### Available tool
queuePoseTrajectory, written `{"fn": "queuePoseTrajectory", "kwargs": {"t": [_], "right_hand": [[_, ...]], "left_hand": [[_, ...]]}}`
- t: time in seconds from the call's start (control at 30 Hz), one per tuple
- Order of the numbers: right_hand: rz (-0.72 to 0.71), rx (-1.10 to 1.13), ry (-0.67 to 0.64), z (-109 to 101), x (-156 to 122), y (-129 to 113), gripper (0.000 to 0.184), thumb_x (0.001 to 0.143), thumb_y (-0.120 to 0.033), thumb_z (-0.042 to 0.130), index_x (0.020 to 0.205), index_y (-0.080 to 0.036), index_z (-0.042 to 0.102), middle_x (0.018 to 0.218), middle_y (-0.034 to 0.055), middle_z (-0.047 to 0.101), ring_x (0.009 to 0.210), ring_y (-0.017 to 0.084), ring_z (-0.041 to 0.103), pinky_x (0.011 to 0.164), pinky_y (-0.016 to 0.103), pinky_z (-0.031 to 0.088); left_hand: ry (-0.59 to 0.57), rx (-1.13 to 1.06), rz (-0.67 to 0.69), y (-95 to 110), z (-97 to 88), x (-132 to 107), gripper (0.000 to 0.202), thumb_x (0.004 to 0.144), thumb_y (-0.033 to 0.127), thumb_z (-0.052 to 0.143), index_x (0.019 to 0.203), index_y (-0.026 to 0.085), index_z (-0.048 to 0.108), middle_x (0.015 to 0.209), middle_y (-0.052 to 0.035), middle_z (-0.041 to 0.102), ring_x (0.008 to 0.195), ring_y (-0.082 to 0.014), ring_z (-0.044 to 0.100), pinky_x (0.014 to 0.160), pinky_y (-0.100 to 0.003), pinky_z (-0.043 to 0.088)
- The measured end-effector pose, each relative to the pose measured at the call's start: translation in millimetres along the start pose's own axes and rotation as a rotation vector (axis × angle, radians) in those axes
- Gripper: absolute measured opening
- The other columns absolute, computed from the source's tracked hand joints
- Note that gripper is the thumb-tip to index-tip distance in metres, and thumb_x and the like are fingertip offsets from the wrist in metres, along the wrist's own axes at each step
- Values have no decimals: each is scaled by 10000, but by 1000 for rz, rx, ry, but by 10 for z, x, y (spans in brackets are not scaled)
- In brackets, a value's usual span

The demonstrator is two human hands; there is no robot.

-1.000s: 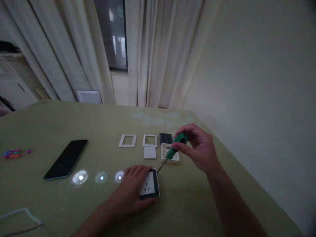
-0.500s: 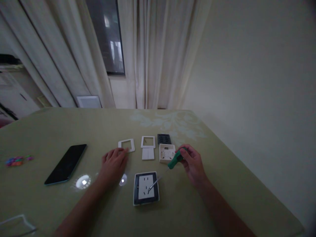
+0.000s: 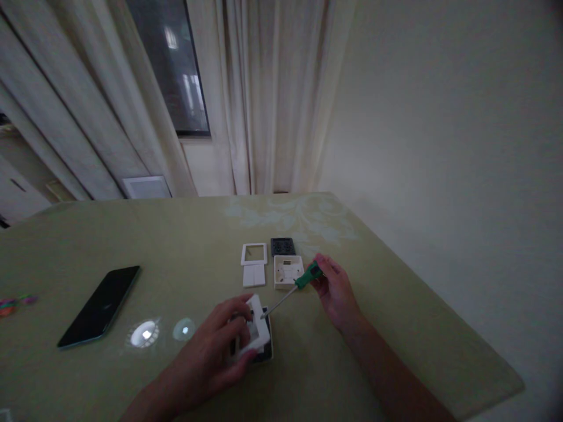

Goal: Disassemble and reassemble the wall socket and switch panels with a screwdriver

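My left hand (image 3: 220, 337) grips a white frame (image 3: 261, 328), tilted over a wall socket (image 3: 267, 353) and covering most of it. The socket has a dark surround, and its white face is largely hidden. In my right hand (image 3: 335, 293) is a screwdriver (image 3: 309, 275) with a green handle, its fingers closed round the handle end. The shaft slants down to the left, and its tip appears at the frame's upper edge; whether it touches cannot be made out.
Beyond my hands lie a second white frame (image 3: 254, 254), a white switch panel (image 3: 254, 275), a white back box (image 3: 288, 271) and a dark square plate (image 3: 282, 247). To the left are a black phone (image 3: 100, 306) and small coloured pieces (image 3: 7, 306). A wall borders the table's right side.
My left hand has picked up the white frame from the table and brought it nearer, over the socket. The screwdriver stays in my right hand. The view has shifted a little right.
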State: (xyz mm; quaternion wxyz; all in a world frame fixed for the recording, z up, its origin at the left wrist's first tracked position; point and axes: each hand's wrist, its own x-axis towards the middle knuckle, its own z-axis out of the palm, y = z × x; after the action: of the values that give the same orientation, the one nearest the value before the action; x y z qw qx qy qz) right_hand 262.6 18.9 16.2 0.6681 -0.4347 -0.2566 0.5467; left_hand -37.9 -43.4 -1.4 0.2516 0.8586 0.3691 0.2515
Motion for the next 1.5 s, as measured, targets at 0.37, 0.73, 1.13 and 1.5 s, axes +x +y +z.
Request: {"fn": "queuePoseTrajectory", "kwargs": {"t": [0.37, 0.73, 1.13, 1.5], "right_hand": [[26, 13, 23, 42, -36, 13, 528, 539, -513, 1068, 757, -185, 717, 712, -35, 727, 605, 111, 661, 542, 197, 577], [39, 2, 37, 65, -47, 18, 555, 490, -538, 1074, 744, -184, 730, 703, -38, 704, 627, 118, 640, 551, 207, 563], [45, 23, 45, 93, -65, 24, 578, 437, -555, 1082, 733, -195, 741, 676, -34, 697, 621, 125, 632, 552, 221, 574], [1, 95, 115, 0, 63, 21, 463, 644, -491, 1016, 741, -211, 660, 615, -44, 685, 539, 118, 623, 483, 205, 519]], "left_hand": [[-107, -6, -43, -76, -3, 7, 913, 924, 294, 819, 1670, 424, 309, 1697, -108, 500, 1517, -380, 548, 1219, -591, 523], [-165, -57, -130, -274, 124, -38, 966, 925, 417, 838, 1708, 410, 274, 1748, -130, 418, 1567, -420, 471, 1265, -647, 442], [-113, 8, -118, -237, 143, 79, 921, 841, 505, 903, 1618, 313, 448, 1565, -138, 582, 1424, -405, 529, 1222, -599, 469], [58, 245, -267, -670, -99, 180, 800, 847, 638, 791, 1508, 231, 597, 1472, -165, 684, 1346, -410, 624, 1188, -560, 486]]}}
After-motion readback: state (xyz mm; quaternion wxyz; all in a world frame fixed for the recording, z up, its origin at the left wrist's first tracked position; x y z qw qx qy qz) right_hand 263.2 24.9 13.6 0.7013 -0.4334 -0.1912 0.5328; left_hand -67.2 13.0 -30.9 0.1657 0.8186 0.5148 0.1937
